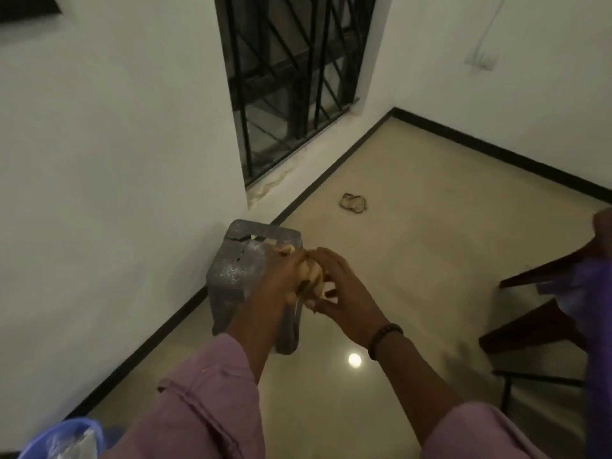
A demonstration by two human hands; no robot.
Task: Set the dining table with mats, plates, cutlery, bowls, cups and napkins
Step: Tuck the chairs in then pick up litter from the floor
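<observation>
Grey speckled stool (pixel 241 276), pink sleeves (pixel 205 409), blue bin (pixel 49 435), cream floor (pixel 414 260).

No readable text — no labels, no signs

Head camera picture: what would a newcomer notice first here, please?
First, the two hands at the centre: the left hand grips a crumpled yellowish cloth, and the right hand touches it with relaxed fingers. Just behind them, a worn grey stool stands against the white wall. Farther off, a crumpled scrap lies on the shiny floor below the barred window.
</observation>
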